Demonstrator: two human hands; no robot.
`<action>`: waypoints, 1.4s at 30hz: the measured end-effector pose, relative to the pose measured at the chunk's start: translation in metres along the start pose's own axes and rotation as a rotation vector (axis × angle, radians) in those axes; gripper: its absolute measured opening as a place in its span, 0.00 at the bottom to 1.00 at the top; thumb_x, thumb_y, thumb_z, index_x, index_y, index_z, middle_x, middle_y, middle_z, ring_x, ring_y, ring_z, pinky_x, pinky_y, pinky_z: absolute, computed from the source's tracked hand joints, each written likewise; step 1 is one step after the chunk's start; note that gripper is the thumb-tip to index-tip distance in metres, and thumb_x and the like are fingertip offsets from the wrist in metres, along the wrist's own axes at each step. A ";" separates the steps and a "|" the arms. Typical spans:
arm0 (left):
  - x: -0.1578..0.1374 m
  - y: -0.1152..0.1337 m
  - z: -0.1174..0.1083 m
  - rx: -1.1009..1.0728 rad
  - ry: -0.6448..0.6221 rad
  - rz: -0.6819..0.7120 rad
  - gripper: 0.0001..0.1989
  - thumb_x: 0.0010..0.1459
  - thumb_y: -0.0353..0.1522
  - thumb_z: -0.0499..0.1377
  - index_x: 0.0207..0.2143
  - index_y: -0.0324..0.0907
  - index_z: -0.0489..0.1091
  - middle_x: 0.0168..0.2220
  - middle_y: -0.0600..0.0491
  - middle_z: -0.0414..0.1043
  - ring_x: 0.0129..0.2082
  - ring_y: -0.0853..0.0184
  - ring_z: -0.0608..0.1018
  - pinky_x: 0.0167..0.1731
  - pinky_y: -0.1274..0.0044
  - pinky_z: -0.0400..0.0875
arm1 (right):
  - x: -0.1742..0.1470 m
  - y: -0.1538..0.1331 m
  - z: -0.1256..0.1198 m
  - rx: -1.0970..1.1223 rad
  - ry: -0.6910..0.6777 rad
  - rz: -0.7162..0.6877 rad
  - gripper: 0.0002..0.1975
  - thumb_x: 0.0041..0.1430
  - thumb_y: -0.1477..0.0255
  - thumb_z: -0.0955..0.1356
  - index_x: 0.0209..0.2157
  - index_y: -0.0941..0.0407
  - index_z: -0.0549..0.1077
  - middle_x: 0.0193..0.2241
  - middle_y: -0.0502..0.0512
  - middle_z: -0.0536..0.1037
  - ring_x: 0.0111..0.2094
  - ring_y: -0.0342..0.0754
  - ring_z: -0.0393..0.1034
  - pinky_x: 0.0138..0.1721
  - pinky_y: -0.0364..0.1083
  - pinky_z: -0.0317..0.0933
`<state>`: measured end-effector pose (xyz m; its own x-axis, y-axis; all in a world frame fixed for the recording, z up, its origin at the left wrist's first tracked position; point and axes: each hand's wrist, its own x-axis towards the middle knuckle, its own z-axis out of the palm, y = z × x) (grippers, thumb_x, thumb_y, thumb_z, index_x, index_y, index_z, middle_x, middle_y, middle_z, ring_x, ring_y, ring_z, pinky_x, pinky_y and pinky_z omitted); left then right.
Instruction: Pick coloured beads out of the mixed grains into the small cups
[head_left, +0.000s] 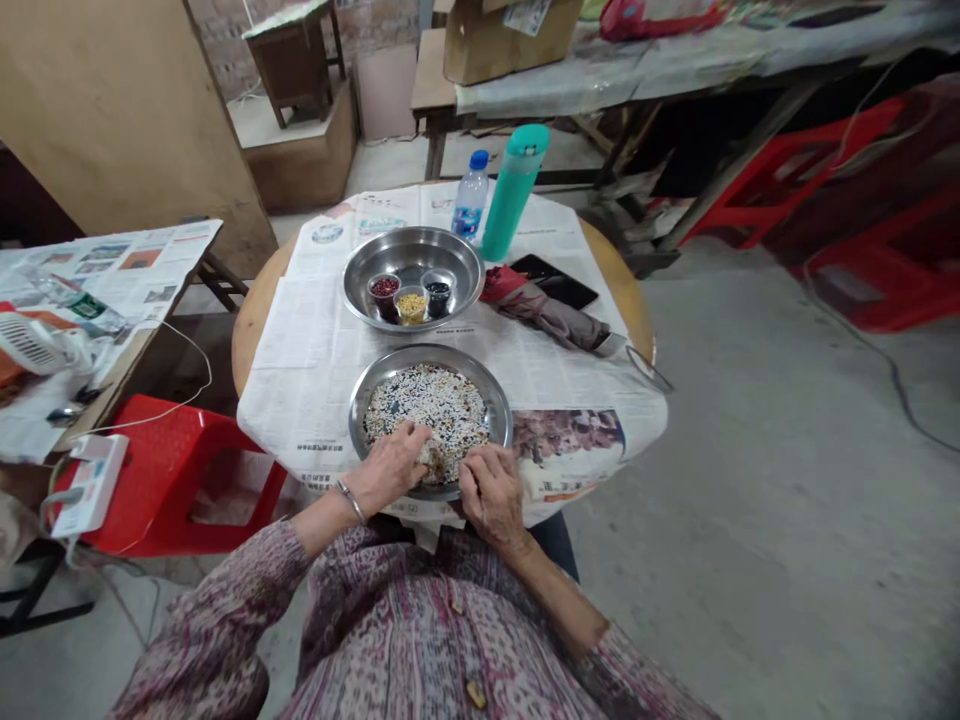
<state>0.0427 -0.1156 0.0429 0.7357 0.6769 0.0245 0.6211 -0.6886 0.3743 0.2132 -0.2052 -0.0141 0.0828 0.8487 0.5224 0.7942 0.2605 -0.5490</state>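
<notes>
A steel plate (500, 398) full of mixed white and dark grains sits at the near edge of a round table covered in newspaper (307, 350). My left hand (391, 465) rests in the grains at the plate's near rim, fingers curled over a small heap. My right hand (491, 490) lies on the near right rim, fingers bent down onto the grains. Whether either hand pinches anything is hidden. Behind stands a steel bowl (360, 262) holding three small cups: red beans (384, 288), yellow grains (411, 303), black beans (438, 291).
A teal flask (514, 190), a water bottle (470, 195), a black phone (555, 280) and a folded umbrella (551, 318) lie at the table's far right. A red stool (176, 470) and a side table with clutter stand left. Red stools are at the right.
</notes>
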 end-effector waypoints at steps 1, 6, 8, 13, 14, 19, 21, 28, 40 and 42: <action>0.006 0.003 0.004 -0.043 0.019 0.013 0.18 0.56 0.24 0.59 0.48 0.45 0.61 0.43 0.50 0.68 0.40 0.62 0.76 0.40 0.71 0.74 | 0.000 0.000 0.000 -0.007 0.002 -0.005 0.08 0.63 0.76 0.61 0.31 0.53 0.69 0.33 0.56 0.71 0.42 0.53 0.62 0.50 0.55 0.61; 0.050 0.014 0.013 -0.287 0.191 0.043 0.15 0.56 0.20 0.55 0.44 0.44 0.64 0.40 0.51 0.69 0.40 0.63 0.75 0.43 0.69 0.75 | 0.003 -0.002 -0.002 -0.049 0.005 -0.017 0.08 0.63 0.76 0.61 0.32 0.53 0.69 0.33 0.55 0.71 0.42 0.53 0.64 0.49 0.55 0.61; 0.062 0.015 0.009 -0.379 0.295 0.038 0.15 0.57 0.20 0.54 0.45 0.43 0.65 0.43 0.49 0.68 0.39 0.66 0.75 0.40 0.72 0.76 | 0.003 -0.002 -0.002 -0.047 0.010 -0.020 0.08 0.63 0.76 0.61 0.34 0.53 0.69 0.35 0.56 0.72 0.43 0.53 0.64 0.49 0.55 0.62; 0.052 0.006 -0.017 -0.299 0.313 0.142 0.11 0.60 0.23 0.54 0.45 0.42 0.67 0.47 0.48 0.66 0.44 0.65 0.74 0.46 0.70 0.74 | 0.003 -0.002 -0.003 -0.037 0.030 -0.021 0.08 0.63 0.77 0.62 0.39 0.54 0.71 0.38 0.57 0.73 0.45 0.54 0.64 0.50 0.55 0.62; 0.046 0.003 -0.022 -0.223 0.237 0.222 0.10 0.61 0.25 0.55 0.44 0.42 0.68 0.46 0.48 0.68 0.47 0.63 0.73 0.49 0.67 0.72 | 0.002 -0.002 -0.002 -0.037 0.027 -0.016 0.08 0.62 0.77 0.62 0.40 0.54 0.71 0.39 0.57 0.73 0.45 0.54 0.64 0.50 0.55 0.62; 0.026 -0.004 -0.031 0.036 -0.125 0.550 0.13 0.54 0.31 0.63 0.43 0.48 0.73 0.56 0.50 0.67 0.56 0.55 0.67 0.54 0.61 0.66 | 0.000 -0.001 -0.001 -0.032 0.041 -0.021 0.09 0.62 0.77 0.62 0.40 0.55 0.71 0.38 0.59 0.74 0.45 0.54 0.63 0.50 0.55 0.62; 0.030 -0.003 -0.027 0.088 -0.174 0.594 0.12 0.54 0.30 0.63 0.42 0.49 0.74 0.58 0.51 0.66 0.58 0.56 0.66 0.58 0.60 0.61 | -0.001 -0.001 0.000 -0.045 0.050 -0.020 0.09 0.62 0.77 0.62 0.40 0.55 0.71 0.38 0.59 0.74 0.44 0.54 0.64 0.50 0.55 0.62; 0.062 -0.003 -0.002 0.206 -0.068 0.699 0.10 0.61 0.33 0.58 0.43 0.42 0.74 0.56 0.46 0.69 0.58 0.56 0.65 0.62 0.58 0.54 | 0.000 0.001 0.004 -0.114 0.154 -0.042 0.23 0.62 0.75 0.62 0.58 0.59 0.62 0.46 0.65 0.72 0.49 0.56 0.65 0.50 0.57 0.63; 0.078 -0.037 -0.024 0.259 0.039 0.178 0.12 0.65 0.24 0.49 0.44 0.39 0.70 0.43 0.47 0.70 0.45 0.63 0.71 0.45 0.72 0.71 | -0.003 0.004 0.005 -0.108 0.089 -0.064 0.18 0.62 0.77 0.62 0.53 0.56 0.68 0.44 0.61 0.75 0.48 0.56 0.65 0.50 0.56 0.62; 0.070 -0.041 -0.029 0.245 0.095 0.112 0.11 0.65 0.24 0.49 0.43 0.40 0.70 0.43 0.48 0.70 0.43 0.63 0.71 0.45 0.72 0.71 | -0.003 0.004 0.005 -0.099 0.087 -0.062 0.17 0.62 0.77 0.62 0.53 0.57 0.68 0.44 0.61 0.75 0.48 0.56 0.65 0.50 0.56 0.62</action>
<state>0.0610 -0.0329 0.0564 0.7817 0.6067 0.1444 0.5930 -0.7948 0.1292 0.2135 -0.2046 -0.0215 0.0804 0.7882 0.6101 0.8546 0.2605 -0.4493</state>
